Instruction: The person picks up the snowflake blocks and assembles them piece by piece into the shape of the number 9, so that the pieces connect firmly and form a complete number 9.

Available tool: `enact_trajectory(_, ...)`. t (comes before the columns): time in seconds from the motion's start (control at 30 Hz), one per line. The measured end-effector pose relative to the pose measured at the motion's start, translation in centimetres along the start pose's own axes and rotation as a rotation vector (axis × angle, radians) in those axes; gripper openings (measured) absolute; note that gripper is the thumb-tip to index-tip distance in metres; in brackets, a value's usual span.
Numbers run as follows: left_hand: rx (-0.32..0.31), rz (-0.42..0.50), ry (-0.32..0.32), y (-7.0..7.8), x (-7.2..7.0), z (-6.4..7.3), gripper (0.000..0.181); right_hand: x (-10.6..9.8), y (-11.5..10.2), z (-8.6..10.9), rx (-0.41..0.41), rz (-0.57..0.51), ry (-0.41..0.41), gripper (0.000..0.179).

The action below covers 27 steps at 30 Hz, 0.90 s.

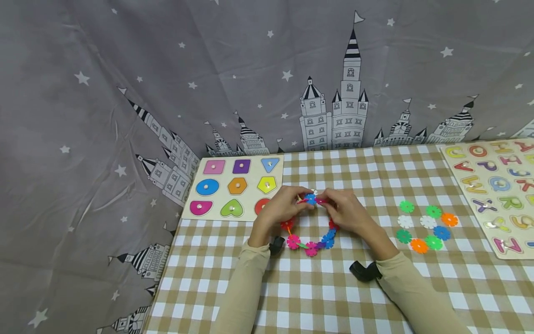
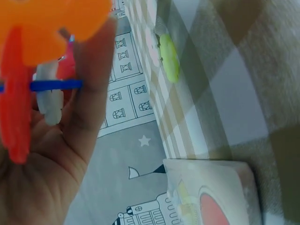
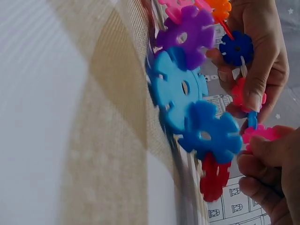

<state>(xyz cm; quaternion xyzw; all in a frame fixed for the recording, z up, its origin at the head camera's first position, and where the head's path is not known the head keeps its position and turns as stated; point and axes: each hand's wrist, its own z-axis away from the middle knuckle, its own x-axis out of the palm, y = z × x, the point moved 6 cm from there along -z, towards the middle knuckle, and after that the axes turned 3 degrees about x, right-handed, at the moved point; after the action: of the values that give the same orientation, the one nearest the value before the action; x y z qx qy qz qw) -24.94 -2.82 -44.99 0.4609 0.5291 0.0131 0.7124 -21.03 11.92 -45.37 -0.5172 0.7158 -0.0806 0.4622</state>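
Note:
A chain of slotted plastic snowflake discs hangs in a loop between my two hands over the table; a pink disc (image 1: 310, 249) marks its near end. My left hand (image 1: 280, 204) pinches a pinkish-red disc (image 3: 247, 96) between thumb and fingers. With thumb and forefinger, my right hand (image 1: 344, 208) grips a pink disc (image 3: 260, 134). Between the fingertips of both hands a blue disc (image 1: 310, 199) joins the two pieces. Purple (image 3: 190, 37) and blue discs (image 3: 211, 133) show large in the right wrist view, with a red disc (image 3: 214, 180) at the chain's lower end there.
Several loose snowflake discs (image 1: 427, 222) lie to the right on the checked tablecloth (image 1: 317, 290). A shape puzzle board (image 1: 196, 185) is at the back left, partly behind my left hand. On the far right lies a letter puzzle board (image 1: 479, 211). A grey castle-print curtain (image 1: 250, 69) stands behind the table.

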Motion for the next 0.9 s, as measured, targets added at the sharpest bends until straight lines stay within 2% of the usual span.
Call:
enact_trajectory(0.2,-0.01,0.025,0.014,0.2,0.0,0.0,0.035,0.0,-0.2,-0.1,-0.003,-0.021,0.057,0.021)
enact_trajectory(0.33,-0.03,0.001,0.012,0.1,0.0,0.0,0.034,0.2,0.0,0.0,0.005,-0.02,0.045,0.021)
enact_trajectory(0.5,-0.071,-0.011,-0.011,-0.2,-0.1,0.3,0.034,0.4,0.5,-0.2,0.078,-0.01,-0.042,0.025)
enact_trajectory(0.63,-0.094,0.006,-0.044,-0.5,-0.2,0.6,0.037,0.4,1.6,-0.4,0.204,0.016,-0.138,0.031)
enact_trajectory(0.77,-0.111,0.012,-0.066,-0.9,-0.3,0.8,0.036,0.6,2.9,-0.8,0.314,0.037,-0.203,0.025)
enact_trajectory(0.9,-0.097,-0.015,-0.081,-1.2,-0.5,0.9,0.033,1.2,3.8,-1.6,0.35,0.034,-0.263,0.028)
